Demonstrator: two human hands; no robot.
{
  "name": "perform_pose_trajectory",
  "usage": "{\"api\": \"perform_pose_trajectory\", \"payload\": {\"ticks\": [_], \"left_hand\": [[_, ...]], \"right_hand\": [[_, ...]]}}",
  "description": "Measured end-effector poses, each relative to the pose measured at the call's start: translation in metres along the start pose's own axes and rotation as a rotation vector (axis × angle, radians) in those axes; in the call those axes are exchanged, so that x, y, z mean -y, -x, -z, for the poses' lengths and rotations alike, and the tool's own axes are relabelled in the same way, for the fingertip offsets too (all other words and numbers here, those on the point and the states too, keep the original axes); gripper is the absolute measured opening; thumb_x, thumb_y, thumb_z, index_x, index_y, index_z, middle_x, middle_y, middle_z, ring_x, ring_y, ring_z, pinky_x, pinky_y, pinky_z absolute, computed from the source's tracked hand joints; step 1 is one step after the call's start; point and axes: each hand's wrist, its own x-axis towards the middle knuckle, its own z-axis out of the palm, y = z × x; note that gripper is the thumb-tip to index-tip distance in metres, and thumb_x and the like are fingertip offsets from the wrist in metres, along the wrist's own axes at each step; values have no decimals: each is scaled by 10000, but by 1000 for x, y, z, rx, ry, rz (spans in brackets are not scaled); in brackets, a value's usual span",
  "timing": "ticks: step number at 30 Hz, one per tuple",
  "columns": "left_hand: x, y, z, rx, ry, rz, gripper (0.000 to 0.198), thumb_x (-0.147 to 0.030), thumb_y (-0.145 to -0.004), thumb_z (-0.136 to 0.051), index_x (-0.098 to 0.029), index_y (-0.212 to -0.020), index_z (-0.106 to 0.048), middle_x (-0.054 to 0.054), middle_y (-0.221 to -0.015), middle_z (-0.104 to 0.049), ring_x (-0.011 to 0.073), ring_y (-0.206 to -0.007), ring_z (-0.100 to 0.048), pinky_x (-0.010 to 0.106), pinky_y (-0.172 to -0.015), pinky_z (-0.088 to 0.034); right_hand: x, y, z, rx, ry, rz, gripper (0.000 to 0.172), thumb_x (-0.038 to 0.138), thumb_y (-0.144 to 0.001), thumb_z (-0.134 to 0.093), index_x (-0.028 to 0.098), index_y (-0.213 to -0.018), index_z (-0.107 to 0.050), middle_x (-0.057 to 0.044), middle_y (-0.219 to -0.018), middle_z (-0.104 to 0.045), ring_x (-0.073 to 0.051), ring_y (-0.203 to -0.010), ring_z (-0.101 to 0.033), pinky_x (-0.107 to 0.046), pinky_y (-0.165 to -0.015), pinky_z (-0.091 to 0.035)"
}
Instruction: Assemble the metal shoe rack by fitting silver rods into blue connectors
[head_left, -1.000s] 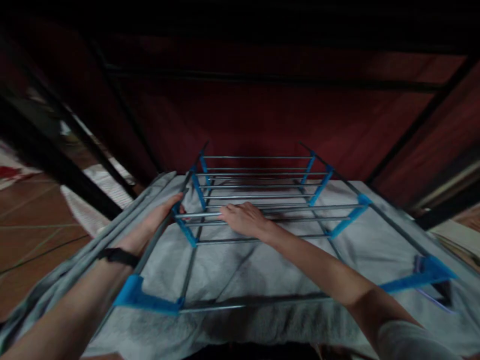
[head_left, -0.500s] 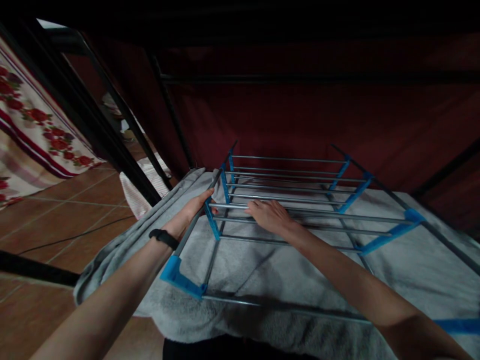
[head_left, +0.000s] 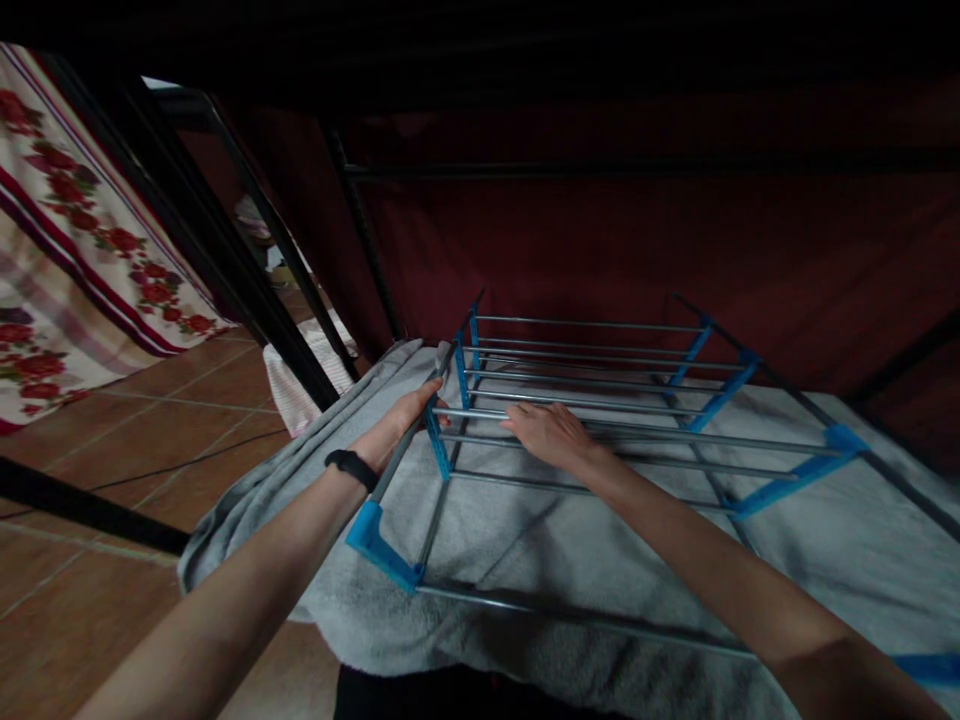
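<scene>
A rack of grey metal tubes with blue plastic connectors lies on a grey blanket. At its left side, my left hand is closed around the side tube by a blue connector; a dark band circles that wrist. My right hand is wrapped over a crossbar a little to the right, its fingers curled over the tube. Several more crossbars run behind and in front of it. The lower right corner of the rack is partly cut off by the frame.
Black metal posts stand at the left, with a black rail across the back before a dark red cloth. A floral curtain hangs over the tiled floor. A striped cloth hangs beside the blanket.
The whole view has shifted slightly, so the scene sits further right. Both hands keep the same hold on the rack, which shows no clear movement on the blanket.
</scene>
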Motion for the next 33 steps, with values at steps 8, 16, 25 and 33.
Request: {"api": "perform_pose_trajectory", "payload": {"ticks": [8, 16, 25, 33], "left_hand": [[-2, -2, -3, -4, 2, 52, 476, -627, -872, -490, -191, -767, -649, 73, -584, -614, 247, -678, -650, 350, -695, -499], [-2, -3, -2, -22, 0, 61, 489, -639, -847, -518, -185, -725, -653, 76, -568, -612, 223, -586, -607, 348, -642, -491], [0, -1, -5, -42, 73, 20, 415, -604, -847, -569, -201, -766, -628, 41, -590, -615, 190, -543, -591, 344, -654, -502], [-3, -1, -4, -9, 43, 42, 422, -605, -870, -517, -215, -785, -652, 52, -590, -620, 222, -612, -625, 354, -687, -495]], "right_hand": [[-1, 3, 3, 7, -9, 8, 356, 428, -1049, -316, 221, -1104, -600, -80, -1091, -712, -212, -984, -677, -280, -762, -445], [-1, 2, 1, -1, -28, -6, 358, 435, -1048, -328, 219, -1097, -609, -75, -1091, -715, -213, -988, -677, -277, -751, -433], [-4, 0, 5, 19, -41, -9, 362, 435, -1053, -312, 222, -1113, -597, -73, -1070, -726, -215, -977, -687, -278, -730, -419], [-5, 3, 0, -11, -5, 34, 334, 425, -1053, -319, 225, -1085, -584, -59, -1069, -721, -215, -949, -686, -282, -684, -412]]}}
